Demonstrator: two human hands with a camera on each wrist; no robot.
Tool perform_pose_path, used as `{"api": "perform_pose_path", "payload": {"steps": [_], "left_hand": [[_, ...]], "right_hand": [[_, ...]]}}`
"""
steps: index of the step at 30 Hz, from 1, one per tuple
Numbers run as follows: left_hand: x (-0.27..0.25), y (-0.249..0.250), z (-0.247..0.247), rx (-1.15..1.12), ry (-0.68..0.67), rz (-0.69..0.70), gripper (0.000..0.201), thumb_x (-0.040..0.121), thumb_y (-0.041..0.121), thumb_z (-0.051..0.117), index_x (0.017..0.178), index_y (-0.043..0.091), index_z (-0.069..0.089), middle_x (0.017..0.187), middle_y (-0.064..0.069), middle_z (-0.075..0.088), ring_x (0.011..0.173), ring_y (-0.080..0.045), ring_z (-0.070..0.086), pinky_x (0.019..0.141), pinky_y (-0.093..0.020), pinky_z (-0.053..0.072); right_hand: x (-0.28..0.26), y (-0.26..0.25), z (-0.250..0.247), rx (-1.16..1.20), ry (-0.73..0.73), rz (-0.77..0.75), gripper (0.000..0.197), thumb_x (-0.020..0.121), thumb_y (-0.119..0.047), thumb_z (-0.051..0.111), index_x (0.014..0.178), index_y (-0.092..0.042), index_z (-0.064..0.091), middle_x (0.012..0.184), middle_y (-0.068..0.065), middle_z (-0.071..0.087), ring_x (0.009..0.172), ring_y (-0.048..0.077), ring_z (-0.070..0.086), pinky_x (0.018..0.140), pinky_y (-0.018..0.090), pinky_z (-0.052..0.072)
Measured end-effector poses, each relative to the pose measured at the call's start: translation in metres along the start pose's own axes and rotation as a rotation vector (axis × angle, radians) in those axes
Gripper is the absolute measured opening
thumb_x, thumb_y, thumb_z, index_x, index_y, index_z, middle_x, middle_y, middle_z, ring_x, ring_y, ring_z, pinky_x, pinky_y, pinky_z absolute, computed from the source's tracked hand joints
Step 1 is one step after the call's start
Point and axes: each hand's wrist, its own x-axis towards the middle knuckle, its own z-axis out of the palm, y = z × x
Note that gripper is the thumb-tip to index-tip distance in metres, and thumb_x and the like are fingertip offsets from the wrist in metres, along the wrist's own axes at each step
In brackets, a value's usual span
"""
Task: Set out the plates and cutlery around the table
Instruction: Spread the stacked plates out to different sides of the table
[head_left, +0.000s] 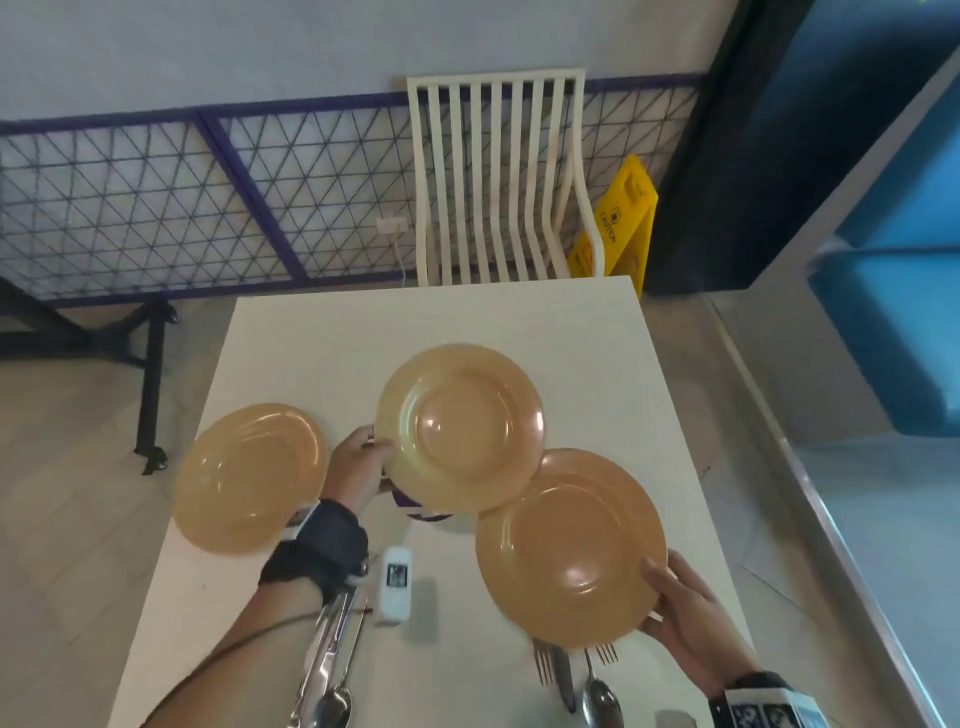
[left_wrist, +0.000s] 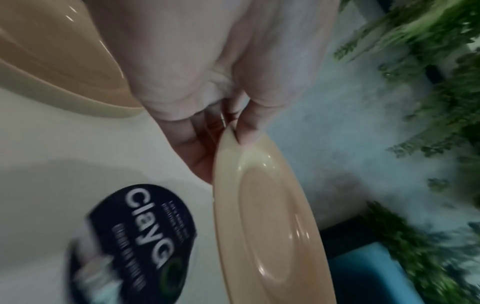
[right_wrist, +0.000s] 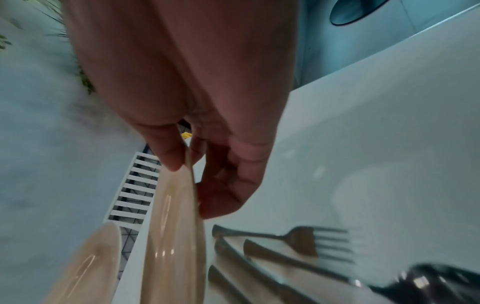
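While the left hand (head_left: 361, 465) pinches the near-left rim of one tan plate (head_left: 460, 427) — thumb on top, fingers beneath, as the left wrist view shows (left_wrist: 259, 115) — the plate is held tilted above the middle of the white table (head_left: 322, 332), over a round dark-labelled container (left_wrist: 135, 242) that sits just beyond the fingers. To the outside of that hand, a second tan plate (head_left: 252, 478) lies flat at the table's left edge, partly overhanging it. The right hand (head_left: 685, 605) grips the near-right rim of a third tan plate (head_left: 571, 548), thumb on the upper face and fingers curled under; whether a further plate is stacked under it cannot be told. Beneath this plate and just inward of the right hand lie two forks (right_wrist: 306, 239), a knife (head_left: 563, 675) and a spoon (head_left: 602, 701) on the tabletop. More cutlery (head_left: 327, 670) rests below the left forearm, beside a small white device (head_left: 396, 582). Far beyond both hands, a cream slatted chair (head_left: 493, 176) stands at the table's far end, with a yellow caution sign (head_left: 621, 218) on the floor just to its right — against a mesh partition (head_left: 156, 208).
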Motion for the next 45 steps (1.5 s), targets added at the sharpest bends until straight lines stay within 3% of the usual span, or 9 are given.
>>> {"api": "perform_pose_path", "payload": {"steps": [7,10,14,21,24,27,36,42,45], "left_hand": [[0.130,0.042,0.043,-0.063,0.154,-0.128,0.023,0.087,-0.010,0.046,0.105,0.001,0.057,0.072,-0.015,0.066,0.073,-0.028,0.061,0.070,-0.044,0.057],[0.171,0.040,0.055,0.043,0.203,-0.140,0.012,0.094,0.005,0.047,0.102,0.008,0.055,0.069,-0.005,0.069,0.068,-0.020,0.063,0.071,-0.033,0.058],[0.200,0.029,0.065,0.144,0.265,-0.189,0.028,0.084,0.007,0.053,0.103,-0.009,0.065,0.079,-0.015,0.072,0.052,-0.019,0.063,0.055,-0.023,0.055],[0.223,0.013,0.063,0.055,0.341,-0.250,0.032,0.073,0.017,0.063,0.094,-0.006,0.070,0.066,-0.015,0.070,0.060,-0.024,0.061,0.065,-0.029,0.049],[0.210,0.011,0.067,-0.043,0.364,-0.246,0.019,0.071,0.019,0.068,0.076,0.000,0.068,0.068,-0.018,0.069,0.052,-0.025,0.059,0.058,-0.033,0.047],[0.185,0.004,0.069,-0.129,0.306,-0.194,0.012,0.088,0.018,0.063,0.086,0.007,0.061,0.075,-0.011,0.065,0.053,-0.021,0.058,0.051,-0.029,0.043],[0.042,-0.056,0.053,-0.100,0.151,-0.119,0.008,0.093,0.015,0.060,0.096,0.010,0.065,0.085,-0.010,0.065,0.067,-0.020,0.059,0.068,-0.032,0.051],[-0.072,-0.131,0.024,0.222,0.066,-0.066,0.037,0.072,0.056,0.064,0.093,0.026,0.073,0.080,0.007,0.072,0.074,-0.014,0.065,0.068,-0.026,0.051],[-0.111,-0.154,-0.004,0.536,0.076,0.074,0.010,0.082,0.046,0.061,0.085,0.043,0.070,0.086,0.024,0.071,0.083,0.002,0.065,0.075,-0.020,0.048]], "right_hand": [[0.043,-0.023,-0.036,-0.027,0.177,-0.028,0.015,0.099,-0.013,0.056,0.113,-0.015,0.061,0.113,0.016,0.067,0.098,0.038,0.065,0.080,0.052,0.055],[0.059,-0.031,-0.051,-0.034,0.203,-0.036,0.019,0.097,-0.014,0.058,0.116,-0.014,0.061,0.113,0.015,0.066,0.096,0.039,0.064,0.074,0.049,0.057],[0.078,-0.040,-0.067,-0.048,0.225,-0.019,0.023,0.098,-0.015,0.058,0.119,-0.008,0.059,0.109,0.015,0.065,0.090,0.036,0.064,0.056,0.037,0.062],[0.102,-0.049,-0.078,-0.035,0.226,-0.013,0.019,0.098,-0.014,0.058,0.116,-0.006,0.060,0.100,0.015,0.069,0.084,0.033,0.066,0.060,0.036,0.063],[0.108,-0.053,-0.074,-0.033,0.233,-0.012,0.017,0.098,-0.014,0.058,0.114,-0.007,0.061,0.098,0.013,0.069,0.083,0.031,0.067,0.065,0.039,0.061],[0.113,-0.057,-0.071,-0.031,0.244,-0.009,0.018,0.099,-0.014,0.058,0.116,-0.009,0.061,0.102,0.013,0.069,0.087,0.030,0.067,0.068,0.039,0.061],[0.113,-0.058,-0.063,-0.068,0.318,0.000,0.018,0.098,-0.012,0.060,0.116,-0.009,0.060,0.104,0.015,0.066,0.087,0.029,0.065,0.072,0.040,0.055],[0.105,-0.044,-0.059,-0.185,0.361,-0.001,0.034,0.094,-0.016,0.068,0.123,-0.003,0.058,0.094,0.016,0.068,0.079,0.027,0.067,0.065,0.033,0.063],[0.094,-0.034,-0.059,-0.206,0.331,0.025,0.038,0.095,-0.027,0.066,0.124,-0.004,0.058,0.103,0.021,0.070,0.083,0.030,0.069,0.069,0.036,0.063]]}}
